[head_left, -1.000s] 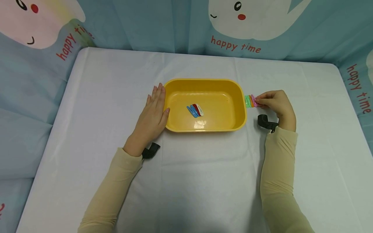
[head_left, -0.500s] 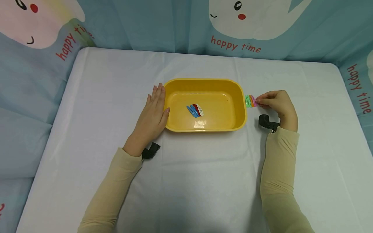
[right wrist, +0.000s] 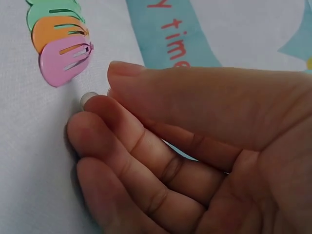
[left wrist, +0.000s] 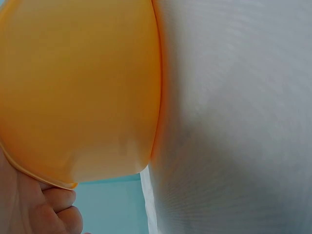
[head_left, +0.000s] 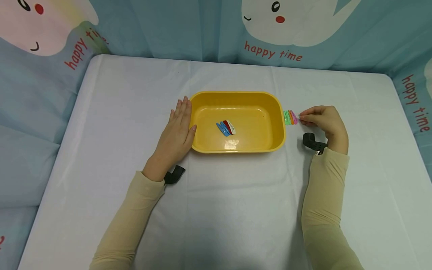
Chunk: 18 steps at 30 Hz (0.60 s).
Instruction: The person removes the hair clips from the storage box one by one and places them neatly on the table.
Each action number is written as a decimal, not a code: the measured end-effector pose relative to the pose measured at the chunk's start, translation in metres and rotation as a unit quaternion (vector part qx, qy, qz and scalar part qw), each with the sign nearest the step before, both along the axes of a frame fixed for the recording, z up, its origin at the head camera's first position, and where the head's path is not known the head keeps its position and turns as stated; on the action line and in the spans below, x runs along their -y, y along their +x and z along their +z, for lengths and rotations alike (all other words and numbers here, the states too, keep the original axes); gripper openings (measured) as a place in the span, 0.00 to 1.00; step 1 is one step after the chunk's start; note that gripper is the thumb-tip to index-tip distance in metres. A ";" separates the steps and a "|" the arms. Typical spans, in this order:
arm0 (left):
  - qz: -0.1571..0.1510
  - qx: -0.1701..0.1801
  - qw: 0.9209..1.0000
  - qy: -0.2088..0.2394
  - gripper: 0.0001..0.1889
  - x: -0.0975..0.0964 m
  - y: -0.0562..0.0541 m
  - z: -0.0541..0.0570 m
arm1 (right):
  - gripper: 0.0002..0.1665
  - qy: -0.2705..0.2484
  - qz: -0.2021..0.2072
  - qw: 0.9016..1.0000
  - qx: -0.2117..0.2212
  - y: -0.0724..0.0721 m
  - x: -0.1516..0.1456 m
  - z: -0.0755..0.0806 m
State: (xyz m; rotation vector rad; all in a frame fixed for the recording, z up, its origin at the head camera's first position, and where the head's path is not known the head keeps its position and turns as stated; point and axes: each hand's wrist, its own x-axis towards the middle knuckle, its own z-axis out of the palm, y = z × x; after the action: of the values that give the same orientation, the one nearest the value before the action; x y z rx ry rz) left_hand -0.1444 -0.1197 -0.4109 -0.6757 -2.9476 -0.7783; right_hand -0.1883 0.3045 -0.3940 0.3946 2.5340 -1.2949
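Note:
A yellow tray [head_left: 236, 151] stands on the white cloth, with blue [head_left: 222, 129], red [head_left: 227, 126] and white [head_left: 231, 127] snap hair clips lying fanned inside. My left hand [head_left: 173, 135] rests with straight fingers along its left end; the left wrist view shows the tray's outer wall [left wrist: 87, 87] beside the fingers. Outside the right end, green [head_left: 287, 117], orange [head_left: 291, 117] and pink [head_left: 294, 118] hair clips lie in an overlapping row. My right hand [head_left: 327, 122] is just right of them, fingers loosely bent and holding nothing. The right wrist view shows a gap between its fingertips and the pink clip [right wrist: 54, 64].
White cloth [head_left: 236, 210] covers the table. A blue curtain [head_left: 175, 30] with printed cartoon figures hangs behind and at the sides. Black wrist camera mounts [head_left: 174, 174] sit at both wrists, close to the cloth.
My right hand has let go of the pink hair clip and moved slightly right, away from the row. The left hand, tray and clips inside it have stayed put.

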 end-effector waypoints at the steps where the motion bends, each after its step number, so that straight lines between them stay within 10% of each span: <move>1: 0.000 0.000 1.000 0.000 0.32 0.000 0.000 0.000 | 0.13 -0.005 -0.001 1.000 -0.001 0.000 0.000 0.000; 18: -0.001 -0.001 1.000 0.003 0.32 0.000 0.000 0.000 | 0.03 -0.041 0.007 0.998 -0.050 0.003 0.012 0.019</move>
State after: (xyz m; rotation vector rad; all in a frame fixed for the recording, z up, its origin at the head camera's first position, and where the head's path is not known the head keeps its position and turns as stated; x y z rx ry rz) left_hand -0.1440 -0.1195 -0.4111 -0.6778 -2.9413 -0.7854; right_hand -0.1850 0.2923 -0.3751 0.3023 2.5502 -1.4419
